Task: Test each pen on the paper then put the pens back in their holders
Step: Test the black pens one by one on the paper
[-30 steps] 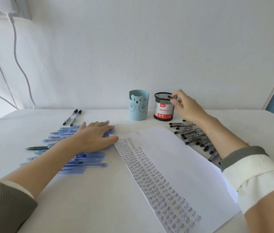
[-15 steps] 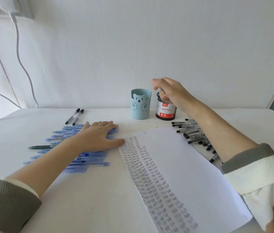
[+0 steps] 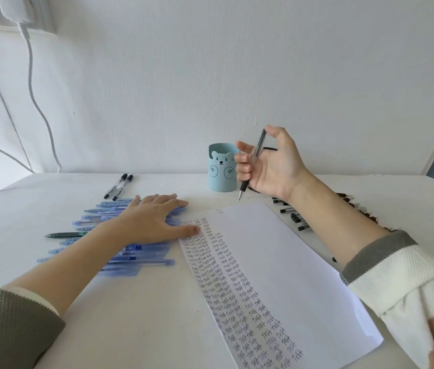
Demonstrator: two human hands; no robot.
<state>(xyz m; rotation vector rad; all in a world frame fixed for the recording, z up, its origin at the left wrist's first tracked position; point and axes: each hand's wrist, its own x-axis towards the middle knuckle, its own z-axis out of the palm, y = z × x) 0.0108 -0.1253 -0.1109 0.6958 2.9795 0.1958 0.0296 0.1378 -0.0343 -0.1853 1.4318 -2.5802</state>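
Observation:
My right hand [image 3: 271, 166] holds a black pen [image 3: 252, 163] upright, tip down, above the top edge of the paper [image 3: 285, 262]. The paper carries columns of the written word "Test" down its left side. My left hand [image 3: 152, 222] lies flat on a row of blue pens [image 3: 130, 258], its thumb touching the paper's left edge. A light blue bear-face holder [image 3: 221, 169] stands at the back. The black mesh holder [image 3: 270, 149] is mostly hidden behind my right hand. Black pens [image 3: 294, 217] lie right of the paper, partly under my forearm.
Two black-capped pens [image 3: 118, 186] lie at the back left beside the blue row. A dark green pen [image 3: 64, 234] lies at the left end of that row. White cables [image 3: 32, 89] hang down the wall at the left. The white table [image 3: 37, 203] meets the wall behind the holders.
My right hand rose from the mesh holder and came forward toward the paper, now with a black pen held tip down. My left hand has stayed on the blue pens.

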